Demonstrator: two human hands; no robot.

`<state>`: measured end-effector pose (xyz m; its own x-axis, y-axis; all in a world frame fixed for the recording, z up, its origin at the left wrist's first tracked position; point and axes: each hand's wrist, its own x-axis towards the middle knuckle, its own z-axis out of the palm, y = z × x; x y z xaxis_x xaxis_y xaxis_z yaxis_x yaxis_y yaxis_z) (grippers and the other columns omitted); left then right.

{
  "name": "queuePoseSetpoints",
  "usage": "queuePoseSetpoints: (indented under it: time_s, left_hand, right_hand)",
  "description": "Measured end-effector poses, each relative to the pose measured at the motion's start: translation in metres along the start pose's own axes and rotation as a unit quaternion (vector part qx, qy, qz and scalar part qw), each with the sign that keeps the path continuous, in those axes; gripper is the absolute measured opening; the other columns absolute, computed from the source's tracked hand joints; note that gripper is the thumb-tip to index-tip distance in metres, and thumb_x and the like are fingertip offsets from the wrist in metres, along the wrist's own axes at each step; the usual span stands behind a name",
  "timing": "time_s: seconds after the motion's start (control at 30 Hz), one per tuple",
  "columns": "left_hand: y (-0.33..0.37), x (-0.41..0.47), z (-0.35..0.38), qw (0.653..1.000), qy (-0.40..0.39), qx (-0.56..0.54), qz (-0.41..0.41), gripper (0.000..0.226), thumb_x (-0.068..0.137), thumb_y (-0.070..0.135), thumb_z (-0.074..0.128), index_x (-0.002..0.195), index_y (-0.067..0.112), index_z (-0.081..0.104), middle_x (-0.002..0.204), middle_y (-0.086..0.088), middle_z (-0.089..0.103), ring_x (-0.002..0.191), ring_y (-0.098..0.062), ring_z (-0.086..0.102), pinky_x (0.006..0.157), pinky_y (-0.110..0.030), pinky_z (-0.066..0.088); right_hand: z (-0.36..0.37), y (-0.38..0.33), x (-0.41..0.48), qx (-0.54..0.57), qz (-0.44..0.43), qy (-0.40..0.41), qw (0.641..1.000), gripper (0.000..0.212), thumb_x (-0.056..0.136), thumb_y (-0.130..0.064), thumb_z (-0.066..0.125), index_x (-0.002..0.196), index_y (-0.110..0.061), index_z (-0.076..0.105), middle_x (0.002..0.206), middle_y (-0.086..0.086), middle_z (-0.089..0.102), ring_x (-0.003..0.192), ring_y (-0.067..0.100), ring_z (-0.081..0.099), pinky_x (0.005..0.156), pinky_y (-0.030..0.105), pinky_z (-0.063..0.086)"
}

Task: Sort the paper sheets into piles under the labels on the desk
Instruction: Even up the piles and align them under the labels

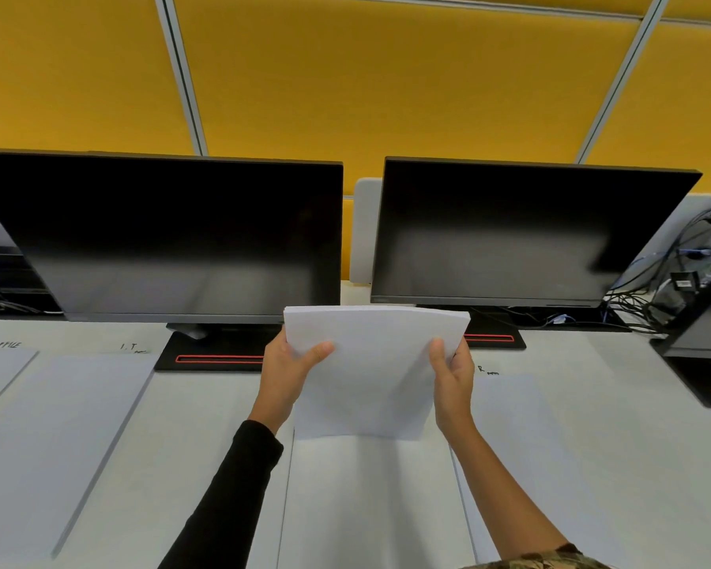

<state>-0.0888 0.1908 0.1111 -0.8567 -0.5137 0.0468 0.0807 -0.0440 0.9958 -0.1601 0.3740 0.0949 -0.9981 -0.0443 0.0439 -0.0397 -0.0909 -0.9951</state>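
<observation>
The stack of sheets point(372, 375) is held up off the bench point(210, 437), just above the middle pile point(366, 507), and its top edge is bowing. It looks light, thin and floppy, with smooth faces likely to slide apart, so gripping both side edges seems wise. The left hand point(286, 367) and right hand point(454, 379) pinch those edges, with thumbs on the near face and the other fingers hidden behind. The labels "I.T" point(129, 347) and "R" point(481, 368) lie on either side.

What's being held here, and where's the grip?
A stack of paper sheets: left hand grips its left edge, right hand its right edge.
</observation>
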Motion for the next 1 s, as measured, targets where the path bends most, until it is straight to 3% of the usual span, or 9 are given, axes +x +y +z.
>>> queuePoseSetpoints:
  time_s: [0.1, 0.17, 0.3, 0.4, 0.5, 0.63, 0.77, 0.9, 1.0]
  left_hand:
    - [-0.003, -0.004, -0.001, 1.000, 0.004, -0.009, 0.001, 0.034, 0.083, 0.009, 0.065, 0.113, 0.019, 0.051, 0.101, 0.004, 0.062, 0.092, -0.017, 0.062, 0.063, -0.014, 0.056]
    - [-0.005, -0.008, 0.001, 1.000, 0.008, -0.024, -0.004, 0.037, 0.081, 0.013, 0.070, 0.112, 0.022, 0.051, 0.102, 0.004, 0.062, 0.093, -0.017, 0.062, 0.061, -0.014, 0.055]
    - [0.001, -0.008, 0.008, 0.998, 0.039, -0.044, -0.004, 0.051, 0.068, 0.033, 0.068, 0.114, 0.025, 0.047, 0.101, 0.007, 0.059, 0.089, -0.013, 0.061, 0.054, -0.013, 0.054]
    - [0.008, -0.003, 0.016, 0.995, 0.091, -0.035, 0.011, 0.038, 0.085, 0.032, 0.064, 0.115, 0.017, 0.046, 0.095, 0.005, 0.056, 0.083, -0.014, 0.059, 0.052, -0.014, 0.053]
    - [0.014, 0.001, 0.024, 0.990, 0.138, -0.030, 0.013, 0.019, 0.092, 0.035, 0.051, 0.097, 0.017, 0.049, 0.087, 0.000, 0.056, 0.078, -0.014, 0.058, 0.058, -0.020, 0.050]
    - [0.022, 0.002, 0.032, 0.979, 0.196, -0.045, -0.023, 0.032, 0.092, 0.043, 0.047, 0.069, 0.021, 0.048, 0.074, 0.000, 0.055, 0.070, -0.015, 0.055, 0.063, -0.027, 0.047]
    - [0.026, 0.004, 0.034, 0.975, 0.216, -0.034, -0.029, 0.029, 0.095, 0.039, 0.044, 0.072, 0.021, 0.046, 0.073, 0.002, 0.052, 0.068, -0.012, 0.052, 0.059, -0.023, 0.043]
    - [0.025, 0.005, 0.035, 0.975, 0.219, -0.017, -0.015, 0.019, 0.096, 0.038, 0.041, 0.098, 0.019, 0.047, 0.081, 0.005, 0.050, 0.074, -0.011, 0.051, 0.059, -0.022, 0.043]
    - [0.027, 0.005, 0.035, 0.977, 0.210, -0.015, -0.016, 0.021, 0.097, 0.038, 0.040, 0.084, 0.025, 0.048, 0.078, 0.004, 0.052, 0.072, -0.011, 0.052, 0.061, -0.022, 0.044]
  right_hand:
    - [-0.001, 0.003, -0.004, 0.005, -0.014, -0.002, 1.000, 0.061, 0.079, -0.042, 0.047, 0.129, -0.008, 0.044, 0.113, 0.008, 0.058, 0.098, 0.019, 0.057, 0.071, 0.017, 0.052]
    - [-0.001, 0.005, -0.007, 0.015, -0.013, -0.001, 1.000, 0.068, 0.076, -0.051, 0.048, 0.129, -0.008, 0.044, 0.113, 0.008, 0.058, 0.099, 0.021, 0.056, 0.075, 0.023, 0.050]
    - [0.005, -0.002, -0.008, 0.044, -0.018, 0.025, 0.999, 0.054, 0.078, -0.048, 0.044, 0.120, -0.012, 0.048, 0.097, -0.003, 0.058, 0.087, 0.011, 0.056, 0.067, 0.017, 0.050]
    - [0.012, -0.014, -0.008, 0.063, -0.032, 0.054, 0.996, 0.053, 0.070, -0.059, 0.047, 0.103, -0.018, 0.052, 0.086, -0.008, 0.056, 0.075, 0.001, 0.056, 0.058, 0.010, 0.049]
    - [0.021, -0.033, -0.007, 0.089, -0.027, 0.106, 0.990, 0.026, 0.085, -0.046, 0.051, 0.073, -0.024, 0.046, 0.069, -0.009, 0.048, 0.060, -0.002, 0.051, 0.053, 0.011, 0.044]
    - [0.027, -0.047, 0.002, 0.104, 0.021, 0.168, 0.980, 0.038, 0.092, -0.030, 0.053, 0.057, -0.022, 0.040, 0.062, -0.004, 0.044, 0.061, 0.010, 0.043, 0.057, 0.023, 0.038]
    - [0.029, -0.047, 0.005, 0.086, 0.041, 0.181, 0.979, 0.035, 0.092, -0.026, 0.051, 0.059, -0.020, 0.041, 0.066, -0.002, 0.046, 0.064, 0.011, 0.044, 0.059, 0.024, 0.038]
    - [0.029, -0.046, 0.005, 0.091, 0.044, 0.185, 0.977, 0.037, 0.093, -0.023, 0.048, 0.057, -0.020, 0.041, 0.062, -0.002, 0.043, 0.061, 0.011, 0.042, 0.057, 0.023, 0.036]
    - [0.029, -0.046, 0.004, 0.098, 0.056, 0.185, 0.976, 0.038, 0.093, -0.024, 0.047, 0.056, -0.020, 0.042, 0.062, -0.002, 0.045, 0.062, 0.013, 0.044, 0.058, 0.024, 0.036]
